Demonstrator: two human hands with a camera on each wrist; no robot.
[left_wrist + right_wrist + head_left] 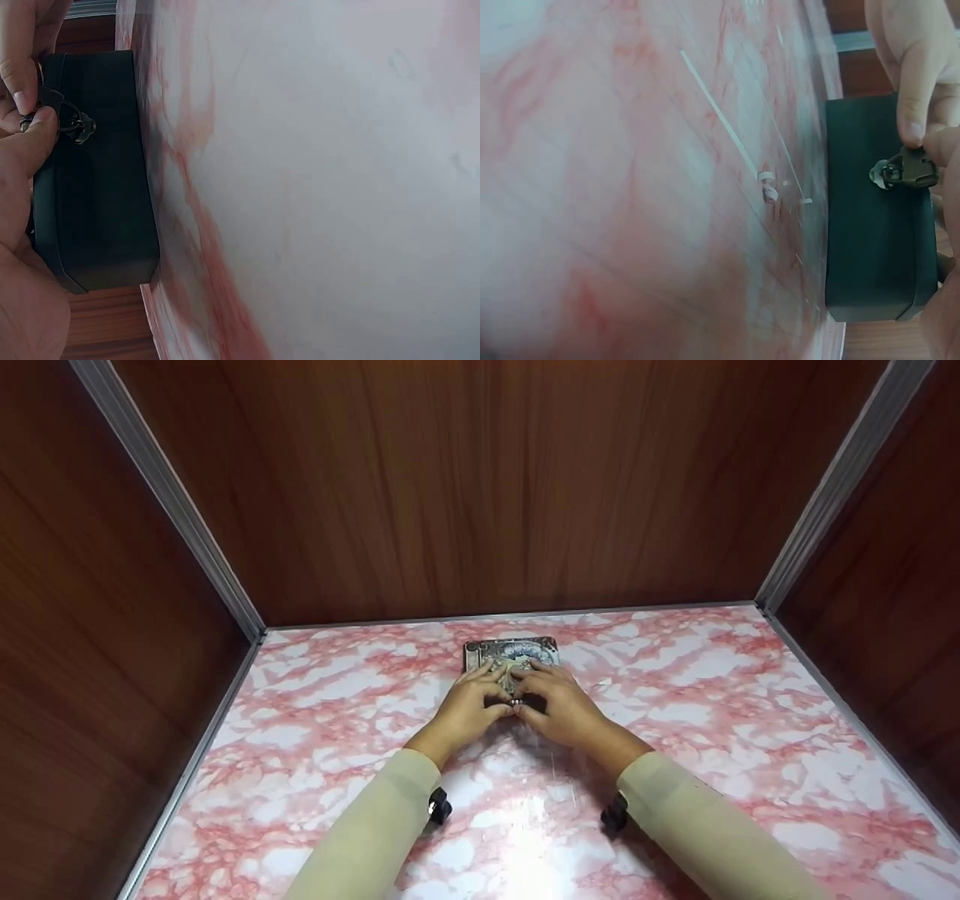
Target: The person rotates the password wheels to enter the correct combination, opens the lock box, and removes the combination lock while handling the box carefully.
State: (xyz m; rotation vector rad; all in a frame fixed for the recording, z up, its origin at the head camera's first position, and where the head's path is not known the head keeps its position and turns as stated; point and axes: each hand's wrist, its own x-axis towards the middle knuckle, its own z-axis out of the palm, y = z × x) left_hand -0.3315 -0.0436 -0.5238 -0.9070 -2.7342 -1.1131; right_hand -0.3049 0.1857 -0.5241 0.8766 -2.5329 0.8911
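A small dark green box (870, 240) with a patterned lid (517, 649) stands near the far side of the table. From its front clasp (84, 127) hangs a small padlock (917, 166), its shackle passed through the metal loop. My left hand (469, 706) comes in from the left, thumb and fingertips pinching one end of the padlock. From the other side my right hand (561, 706) pinches it too, so the thumbs almost meet. Both hands' other fingers lie over the lid and hide part of its picture. A row of tiny pale spots shows on the padlock in the head view.
The table (360, 720) has a red and white marbled top. Brown wood-grain panels (480, 495) with grey metal edging rise behind it and on both sides. Dark wrist devices (615, 814) sit under both pale sleeves (705, 810).
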